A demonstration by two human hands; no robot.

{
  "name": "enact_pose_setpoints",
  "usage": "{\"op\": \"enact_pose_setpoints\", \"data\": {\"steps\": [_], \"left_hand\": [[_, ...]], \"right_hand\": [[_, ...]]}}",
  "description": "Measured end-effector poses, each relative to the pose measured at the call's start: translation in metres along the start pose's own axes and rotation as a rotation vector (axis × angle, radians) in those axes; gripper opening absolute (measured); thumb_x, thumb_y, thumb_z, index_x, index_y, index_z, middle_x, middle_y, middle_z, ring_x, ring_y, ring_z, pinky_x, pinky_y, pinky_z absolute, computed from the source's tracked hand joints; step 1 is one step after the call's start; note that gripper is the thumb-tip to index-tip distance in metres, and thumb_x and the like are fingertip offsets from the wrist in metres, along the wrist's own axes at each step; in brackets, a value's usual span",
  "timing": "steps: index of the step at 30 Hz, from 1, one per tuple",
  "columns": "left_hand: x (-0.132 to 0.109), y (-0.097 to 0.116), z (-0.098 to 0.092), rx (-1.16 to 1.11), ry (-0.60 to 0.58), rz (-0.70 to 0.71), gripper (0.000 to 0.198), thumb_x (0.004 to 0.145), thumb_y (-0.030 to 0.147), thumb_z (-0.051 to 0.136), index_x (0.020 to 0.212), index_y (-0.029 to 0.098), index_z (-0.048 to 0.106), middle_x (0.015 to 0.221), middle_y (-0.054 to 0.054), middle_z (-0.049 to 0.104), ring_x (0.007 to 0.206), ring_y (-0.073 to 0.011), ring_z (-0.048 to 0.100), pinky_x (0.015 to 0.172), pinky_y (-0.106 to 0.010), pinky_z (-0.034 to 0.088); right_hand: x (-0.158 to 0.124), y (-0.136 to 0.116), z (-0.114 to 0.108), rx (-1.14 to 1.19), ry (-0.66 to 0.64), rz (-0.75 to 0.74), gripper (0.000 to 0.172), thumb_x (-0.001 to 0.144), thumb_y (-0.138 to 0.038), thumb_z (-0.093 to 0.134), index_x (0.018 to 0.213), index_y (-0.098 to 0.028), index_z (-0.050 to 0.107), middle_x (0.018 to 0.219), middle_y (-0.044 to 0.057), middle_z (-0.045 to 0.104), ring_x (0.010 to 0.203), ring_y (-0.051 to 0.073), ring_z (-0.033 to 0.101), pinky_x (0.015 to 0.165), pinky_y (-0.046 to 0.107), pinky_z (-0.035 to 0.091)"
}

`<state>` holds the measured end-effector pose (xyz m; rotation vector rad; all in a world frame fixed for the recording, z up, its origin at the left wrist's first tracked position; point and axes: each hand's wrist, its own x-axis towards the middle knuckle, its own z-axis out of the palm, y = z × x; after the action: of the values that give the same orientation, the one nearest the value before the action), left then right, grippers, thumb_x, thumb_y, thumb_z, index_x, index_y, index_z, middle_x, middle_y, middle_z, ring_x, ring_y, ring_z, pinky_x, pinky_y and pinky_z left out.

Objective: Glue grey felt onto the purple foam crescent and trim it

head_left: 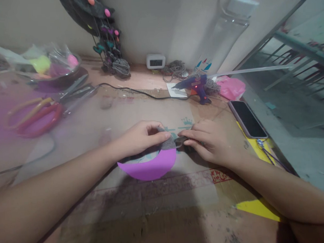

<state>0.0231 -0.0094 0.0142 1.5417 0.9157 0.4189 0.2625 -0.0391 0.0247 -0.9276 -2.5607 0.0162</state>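
Table (pixel 115 224) spreads beneath the purple crescent (pixel 150 169). Left hand (pixel 143 137) pinches the crescent's wrapped upper-right end; right hand (pixel 210 142), just right of the crescent, grips a dark bunch (pixel 181 139), apparently yarn. Grey yarn (pixel 168 142) covers that end: winding seems in hand, the next turn calling for even tension.

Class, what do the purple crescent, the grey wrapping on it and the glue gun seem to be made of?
Purple crescent: probably card or craft foam, matte; it is flat, evenly coloured and clean-edged.
Grey wrapping: likely yarn, dull; fine strands lie side by side.
Glue gun: seemingly plastic, smooth; its moulded shape and solid blue colour suggest it.
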Motion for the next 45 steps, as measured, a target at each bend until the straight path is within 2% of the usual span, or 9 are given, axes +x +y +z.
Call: {"op": "enact_pose_setpoints", "data": {"steps": [8,15,19,22,26,29,35,39,45], "left_hand": [[-0.0012,0.0014,0.0006,0.027,-0.001,-0.002,0.029,0.087,0.045,0.056,0.077,0.018,0.058,0.053,0.005,0.053,0.04,-0.004,0.039,0.038,-0.015,0.029],[-0.0005,0.0009,0.0009,0.038,-0.012,0.016,0.029,0.087,0.044,0.056,0.077,0.017,0.058,0.054,0.006,0.052,0.042,-0.0041,0.04,0.039,-0.015,0.03],[-0.0011,0.0012,0.0012,0.035,-0.013,0.007,0.029,0.086,0.045,0.056,0.078,0.017,0.059,0.054,0.005,0.053,0.043,-0.0049,0.04,0.04,-0.015,0.03],[-0.0016,0.0019,0.0013,0.029,-0.007,-0.008,0.03,0.085,0.047,0.056,0.077,0.018,0.058,0.054,0.005,0.053,0.042,-0.0053,0.04,0.039,-0.016,0.029],[-0.0021,0.0042,0.0006,-0.002,-0.002,-0.034,0.03,0.086,0.046,0.055,0.074,0.018,0.055,0.055,0.006,0.052,0.039,-0.0044,0.037,0.037,-0.016,0.027],[-0.0019,0.0054,0.0003,-0.01,-0.001,-0.038,0.029,0.086,0.044,0.055,0.073,0.018,0.054,0.056,0.006,0.052,0.039,-0.0039,0.037,0.037,-0.016,0.027],[0.0004,0.0008,0.0017,-0.018,0.041,-0.011,0.031,0.085,0.047,0.056,0.076,0.018,0.056,0.055,0.005,0.052,0.041,-0.0052,0.039,0.039,-0.016,0.028],[0.0012,-0.0024,0.0024,-0.003,0.053,0.023,0.032,0.085,0.048,0.056,0.074,0.017,0.056,0.056,0.004,0.052,0.045,-0.0061,0.041,0.04,-0.017,0.029],[0.0008,-0.0026,0.0021,-0.017,0.052,0.016,0.032,0.085,0.048,0.056,0.074,0.018,0.055,0.056,0.005,0.051,0.044,-0.0059,0.04,0.041,-0.017,0.028]], "right_hand": [[0.0033,-0.0019,-0.0073,-0.152,-0.042,-0.073,0.028,0.095,-0.029,0.049,0.104,-0.012,0.069,0.07,0.006,0.062,0.065,0.018,0.049,0.061,0.031,0.031],[0.0013,-0.0005,-0.0054,-0.251,0.029,-0.149,0.028,0.095,-0.031,0.049,0.1,-0.013,0.069,0.068,0.005,0.061,0.063,0.016,0.047,0.06,0.032,0.029],[0.0013,-0.0011,-0.0064,-0.285,0.02,-0.169,0.026,0.095,-0.03,0.05,0.1,-0.014,0.069,0.066,0.004,0.06,0.063,0.016,0.047,0.06,0.032,0.028],[0.0015,-0.0014,-0.0067,-0.254,0.004,-0.133,0.028,0.096,-0.032,0.048,0.101,-0.015,0.069,0.067,0.004,0.06,0.062,0.016,0.047,0.06,0.032,0.029],[0.0012,-0.0021,-0.0052,-0.085,-0.019,0.013,0.031,0.097,-0.033,0.044,0.106,-0.015,0.067,0.074,0.006,0.063,0.068,0.017,0.052,0.062,0.031,0.034],[0.0004,-0.0037,-0.0034,0.024,0.009,0.097,0.032,0.097,-0.035,0.043,0.107,-0.014,0.065,0.077,0.007,0.064,0.07,0.016,0.054,0.064,0.03,0.038],[-0.0016,-0.0067,0.0,0.04,0.015,0.043,0.036,0.097,-0.037,0.042,0.107,-0.011,0.065,0.079,0.008,0.065,0.071,0.018,0.055,0.065,0.031,0.039],[-0.0003,-0.0058,-0.0024,-0.039,0.001,-0.009,0.032,0.098,-0.033,0.042,0.103,-0.014,0.067,0.072,0.006,0.062,0.066,0.016,0.052,0.061,0.03,0.035],[0.0021,-0.0044,-0.0054,-0.12,-0.036,-0.02,0.031,0.096,-0.032,0.045,0.106,-0.013,0.067,0.073,0.007,0.062,0.068,0.017,0.052,0.061,0.031,0.034]]}}
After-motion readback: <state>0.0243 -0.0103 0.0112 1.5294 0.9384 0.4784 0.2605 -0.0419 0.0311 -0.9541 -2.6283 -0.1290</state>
